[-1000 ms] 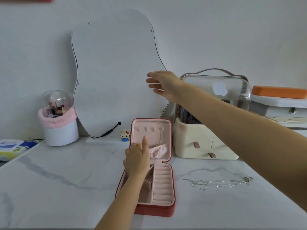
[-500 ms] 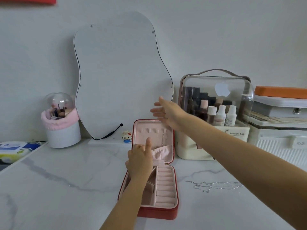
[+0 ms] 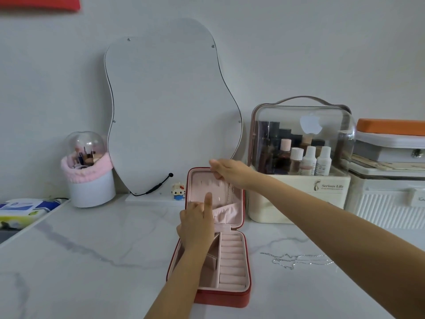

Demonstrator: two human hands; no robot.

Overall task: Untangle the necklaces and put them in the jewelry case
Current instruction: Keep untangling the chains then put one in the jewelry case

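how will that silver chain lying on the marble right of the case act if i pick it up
Probably floppy: the silver chain lies in loose, kinked strands. Likely very light, being so thin. It may snag on itself, since strands cross near its left end on the marble top.

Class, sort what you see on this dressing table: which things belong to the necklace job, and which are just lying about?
Belong to the job:
jewelry case
gold necklace hanging in its lid
silver necklace on the table
left hand
right hand

Just lying about:
mirror
brush holder
cosmetics organizer
toy figure
tissue pack
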